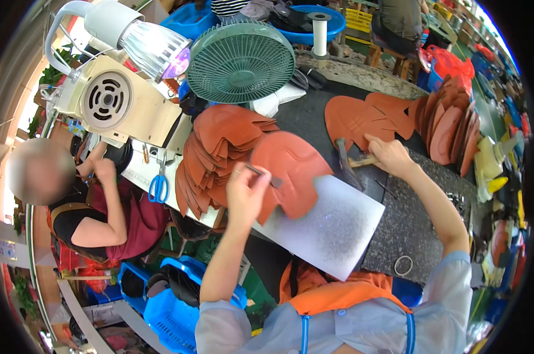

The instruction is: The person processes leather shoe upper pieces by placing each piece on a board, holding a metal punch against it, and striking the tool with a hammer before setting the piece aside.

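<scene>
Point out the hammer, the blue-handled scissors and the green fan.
hammer (345, 162), head view, on its dark metal head.
blue-handled scissors (158, 187), head view, on the handle loops.
green fan (241, 61), head view, on the grille centre.

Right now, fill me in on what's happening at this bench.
A person works at a dark stone-topped bench. Their left hand pins a reddish-brown leather piece on a grey cutting plate while holding a thin metal tool against it. Their right hand grips a hammer. Stacks of cut leather pieces lie to the left and far right. A co-worker sits alongside at a sewing machine.
</scene>
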Tool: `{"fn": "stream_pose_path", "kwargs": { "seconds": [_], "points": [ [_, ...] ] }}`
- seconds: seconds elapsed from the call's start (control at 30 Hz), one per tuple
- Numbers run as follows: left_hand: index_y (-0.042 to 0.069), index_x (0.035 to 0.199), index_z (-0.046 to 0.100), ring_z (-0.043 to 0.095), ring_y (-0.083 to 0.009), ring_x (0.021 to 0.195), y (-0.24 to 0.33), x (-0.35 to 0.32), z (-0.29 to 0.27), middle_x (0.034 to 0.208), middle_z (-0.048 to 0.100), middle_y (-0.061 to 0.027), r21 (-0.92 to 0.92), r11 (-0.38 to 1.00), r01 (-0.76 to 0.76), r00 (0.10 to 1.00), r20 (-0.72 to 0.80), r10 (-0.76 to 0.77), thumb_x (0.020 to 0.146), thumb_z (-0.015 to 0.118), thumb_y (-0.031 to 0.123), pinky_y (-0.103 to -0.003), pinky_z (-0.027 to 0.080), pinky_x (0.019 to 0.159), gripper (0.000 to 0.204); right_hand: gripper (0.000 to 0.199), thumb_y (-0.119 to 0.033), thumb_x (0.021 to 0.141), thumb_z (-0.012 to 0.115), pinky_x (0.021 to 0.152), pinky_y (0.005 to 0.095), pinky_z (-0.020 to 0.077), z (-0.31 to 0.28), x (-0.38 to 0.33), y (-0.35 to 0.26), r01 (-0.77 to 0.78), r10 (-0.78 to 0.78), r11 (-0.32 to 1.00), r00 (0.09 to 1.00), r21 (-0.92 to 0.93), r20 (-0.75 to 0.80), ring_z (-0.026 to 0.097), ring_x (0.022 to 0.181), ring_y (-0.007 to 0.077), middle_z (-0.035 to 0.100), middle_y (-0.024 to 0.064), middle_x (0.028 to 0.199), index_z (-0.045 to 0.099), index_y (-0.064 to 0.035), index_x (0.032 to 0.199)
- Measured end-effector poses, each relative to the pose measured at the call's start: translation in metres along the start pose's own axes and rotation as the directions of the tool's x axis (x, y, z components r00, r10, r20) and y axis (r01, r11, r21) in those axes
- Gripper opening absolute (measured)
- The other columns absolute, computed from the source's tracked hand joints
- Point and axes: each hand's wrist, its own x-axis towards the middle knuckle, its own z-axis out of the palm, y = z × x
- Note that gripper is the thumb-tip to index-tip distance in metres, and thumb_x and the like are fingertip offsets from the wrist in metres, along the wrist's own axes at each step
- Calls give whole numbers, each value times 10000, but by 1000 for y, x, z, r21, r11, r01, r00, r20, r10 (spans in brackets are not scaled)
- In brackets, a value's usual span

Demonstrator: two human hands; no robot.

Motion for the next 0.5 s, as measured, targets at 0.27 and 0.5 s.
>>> {"fn": "stream_pose_path", "kwargs": {
  "seconds": [0.27, 0.5],
  "points": [
    [-25, 848, 687, 603, -179, 700, -74, 160, -114, 738, 666, -95, 209, 925, 319, 929, -264, -260, 801, 760, 152, -357, 472, 686, 197, 222, -105, 857, 548, 677, 371, 569, 8, 12, -8, 242, -250, 966, 963, -87, -101, 704, 869, 264, 625, 165, 1262, 580, -9, 1054],
    [1, 906, 678, 645, -267, 920, -11, 84, -41, 1090, 644, -153, 479, 850, -220, 865, -307, 397, 882, 706, 118, -390, 504, 834, 123, 285, -89, 782, 652, 705, 391, 563, 24, 10, -11, 67, -42, 994, 963, 87, -267, 690, 870, 297, 688, 136, 1085, 607, -24, 1056]
  ]
}}
